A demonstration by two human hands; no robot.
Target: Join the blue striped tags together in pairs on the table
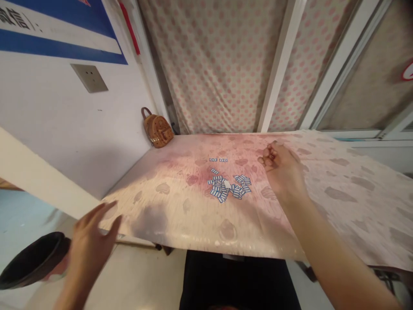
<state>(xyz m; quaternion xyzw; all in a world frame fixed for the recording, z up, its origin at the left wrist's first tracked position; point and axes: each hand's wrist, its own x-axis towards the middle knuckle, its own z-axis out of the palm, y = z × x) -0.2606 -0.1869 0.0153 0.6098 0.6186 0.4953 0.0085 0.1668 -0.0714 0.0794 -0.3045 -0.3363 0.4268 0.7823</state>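
A loose heap of small white rectangular pieces with blue edges and stripes [219, 188] lies mid-table, and more of them [242, 186] spread to its right. A plain white scrap [226, 184] shows in the heap. Behind it, two short rows of the pieces [218, 160] lie side by side, with one piece [214, 171] between rows and heap. My right hand [280, 165] is raised right of the heap, its fingers curled in; whatever they hold, if anything, is hidden. At the table's left front edge my left hand [95, 232] hovers with fingers apart, holding nothing.
A pink and cream patterned cloth [180, 224] covers the table. A small brown backpack-shaped bag [158, 130] leans against the wall at the back left corner. Dotted curtains [219, 64] hang behind. A dark bin [34, 258] stands on the floor at left.
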